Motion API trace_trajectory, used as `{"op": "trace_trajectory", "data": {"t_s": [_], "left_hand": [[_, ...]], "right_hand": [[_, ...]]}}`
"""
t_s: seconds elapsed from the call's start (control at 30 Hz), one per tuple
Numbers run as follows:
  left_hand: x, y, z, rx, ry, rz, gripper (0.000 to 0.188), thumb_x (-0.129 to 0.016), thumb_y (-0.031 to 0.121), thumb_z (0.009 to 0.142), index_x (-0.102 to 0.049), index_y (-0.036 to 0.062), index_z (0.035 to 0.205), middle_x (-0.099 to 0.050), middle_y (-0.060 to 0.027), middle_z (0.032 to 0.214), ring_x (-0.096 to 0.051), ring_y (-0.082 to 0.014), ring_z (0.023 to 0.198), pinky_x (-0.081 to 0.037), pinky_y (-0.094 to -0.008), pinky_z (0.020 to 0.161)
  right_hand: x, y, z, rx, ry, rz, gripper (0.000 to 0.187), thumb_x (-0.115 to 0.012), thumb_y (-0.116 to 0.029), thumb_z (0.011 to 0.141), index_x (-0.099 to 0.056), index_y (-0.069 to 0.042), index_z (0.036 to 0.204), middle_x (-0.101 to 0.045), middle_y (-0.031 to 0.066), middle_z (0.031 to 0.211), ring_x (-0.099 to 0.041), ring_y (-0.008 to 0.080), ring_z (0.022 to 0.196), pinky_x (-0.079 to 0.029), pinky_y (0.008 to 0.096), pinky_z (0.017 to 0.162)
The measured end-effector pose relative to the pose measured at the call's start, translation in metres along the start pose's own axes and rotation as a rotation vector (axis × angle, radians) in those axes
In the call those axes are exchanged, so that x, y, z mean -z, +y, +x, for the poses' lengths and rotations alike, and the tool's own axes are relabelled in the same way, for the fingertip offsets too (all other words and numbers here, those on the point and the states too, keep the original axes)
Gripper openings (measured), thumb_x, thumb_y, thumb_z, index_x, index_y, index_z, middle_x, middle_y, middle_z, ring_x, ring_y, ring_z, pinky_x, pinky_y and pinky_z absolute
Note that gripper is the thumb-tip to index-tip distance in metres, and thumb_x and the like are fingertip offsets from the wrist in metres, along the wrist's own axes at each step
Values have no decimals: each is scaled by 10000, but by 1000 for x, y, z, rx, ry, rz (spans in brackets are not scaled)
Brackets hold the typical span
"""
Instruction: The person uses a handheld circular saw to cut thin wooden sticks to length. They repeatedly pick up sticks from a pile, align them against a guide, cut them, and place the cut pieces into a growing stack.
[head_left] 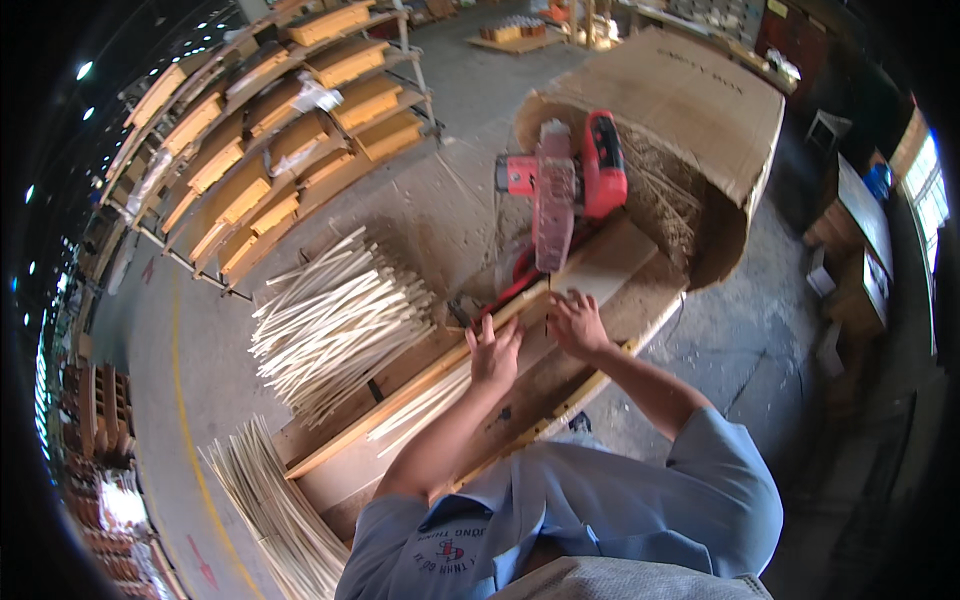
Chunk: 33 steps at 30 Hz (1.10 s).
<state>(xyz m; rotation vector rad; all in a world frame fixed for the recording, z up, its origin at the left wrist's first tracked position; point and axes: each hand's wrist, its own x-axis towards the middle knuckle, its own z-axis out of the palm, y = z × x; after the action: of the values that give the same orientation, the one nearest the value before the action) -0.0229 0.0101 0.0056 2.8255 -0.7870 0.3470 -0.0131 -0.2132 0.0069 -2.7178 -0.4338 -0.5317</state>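
On my feed now, L hand point(493, 352) is right at the wooden fence rail point(375, 414), fingers bent & partly spread; can't tell from here if there's a strip pinched under them. R hand point(577, 325) sits just beside it, over the pale board point(610, 268), fingers parted & crooked, grip likewise unclear to me. The few thin wood strips point(420, 408) lie on the bench along the rail, running up twd L hand & partly hidden by that forearm. Red chop saw point(605, 165) stands just past both hands, cardboard box point(690, 90) w/ sawdust point(665, 165) inside right behind it. Over on the L: big loose strip pile point(335, 325) beyond the rail, 2nd strip bundle point(275, 505) nearer the body, & farther back a rack point(425, 75) stacked w/ wood pieces point(365, 100).
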Motion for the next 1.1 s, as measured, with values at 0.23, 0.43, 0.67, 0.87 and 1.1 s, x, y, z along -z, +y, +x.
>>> {"op": "trace_trajectory", "data": {"t_s": [0.23, 0.43, 0.67, 0.87, 1.1], "left_hand": [[-1, 1, 2, 14, -40, -35, 382, -508, 205, 1060, -669, 182, 1406, -590, 20, 1550, -428, -445, 1443, -296, -732, 1138], [-1, -8, -2, 39, -20, 13, 384, -536, 207, 1048, -691, 239, 1398, -611, 72, 1528, -433, -450, 1436, -299, -760, 1144], [-4, 2, 7, 14, -48, 5, 397, -537, 194, 1053, -681, 267, 1416, -586, 85, 1553, -425, -457, 1450, -263, -776, 1160], [-3, 1, 4, 31, -75, 17, 400, -573, 176, 1029, -691, 251, 1403, -570, 89, 1569, -434, -455, 1446, -269, -758, 1163], [0, 4, 6, 21, -100, 25, 386, -563, 183, 1040, -689, 223, 1403, -568, 65, 1573, -440, -456, 1445, -280, -748, 1160]], "right_hand": [[120, 48, 90, -489, 792, 630, 285, -555, -288, 1116, -679, -34, 1150, -702, 63, 1008, -621, 120, 871, -543, 311, 778], [258, -5, 199, -539, 132, 622, 599, -710, -488, 958, -613, -111, 1413, -718, 86, 1126, -703, 215, 984, -612, 397, 700], [254, 30, 262, -472, -185, 71, 354, -576, -221, 905, -737, -67, 1179, -750, 186, 1126, -741, 360, 950, -606, 484, 789], [238, 32, 255, -426, -10, 98, 369, -551, -215, 912, -759, -64, 1176, -750, 193, 1212, -717, 392, 1114, -562, 481, 967], [224, 26, 225, -561, 110, 341, 389, -516, -257, 942, -740, -150, 1241, -719, 191, 1295, -661, 400, 1235, -529, 493, 1035]]}}
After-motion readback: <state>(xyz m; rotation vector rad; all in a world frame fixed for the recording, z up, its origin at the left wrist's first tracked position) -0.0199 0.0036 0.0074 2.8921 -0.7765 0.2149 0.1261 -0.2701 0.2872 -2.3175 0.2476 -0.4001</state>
